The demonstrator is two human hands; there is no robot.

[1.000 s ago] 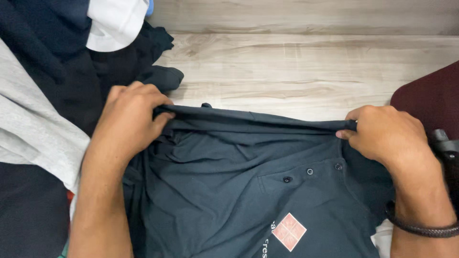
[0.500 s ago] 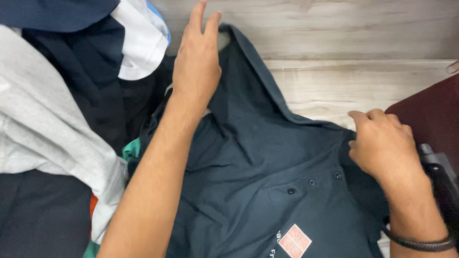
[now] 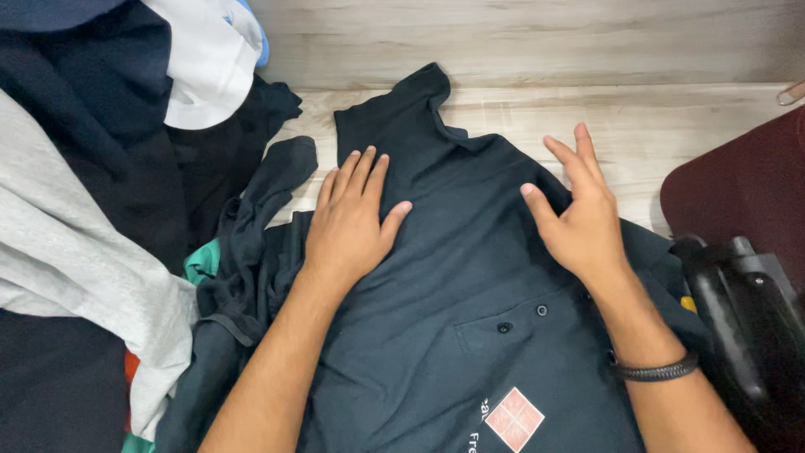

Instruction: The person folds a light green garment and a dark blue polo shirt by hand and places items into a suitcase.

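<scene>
Lower part of the dark teal polo shirt (image 3: 453, 285) runs off the bottom edge, so you can't see the hem, and the pale diamond-shaped chest patch (image 3: 513, 414) has some lettering beside it that gets cut off too. One sleeve (image 3: 402, 105) pokes up toward the far side, the other sleeve is hard to make out, it's somewhere under the right hand or bunched near the black chair (image 3: 746, 310), which is only partly in frame at the right edge. The clothes pile (image 3: 101, 168) on the left is a jumble of grey, navy, black and white stuff, can't really tell where one piece ends and the next starts, and a bit of green and orange peeks out underneath

The shirt itself lies front-up on the light wood surface (image 3: 537, 101), spread mostly flat with soft creases, small dark buttons along the placket. Left hand (image 3: 352, 222) is laid flat on the fabric near the upper chest, fingers together and stretched out, not gripping anything. Right hand (image 3: 579, 218) is also open and pressing flat on the shoulder area, fingers spread a little, thumb out, holding nothing. Dark braided wristband (image 3: 658, 369) on the right wrist
</scene>
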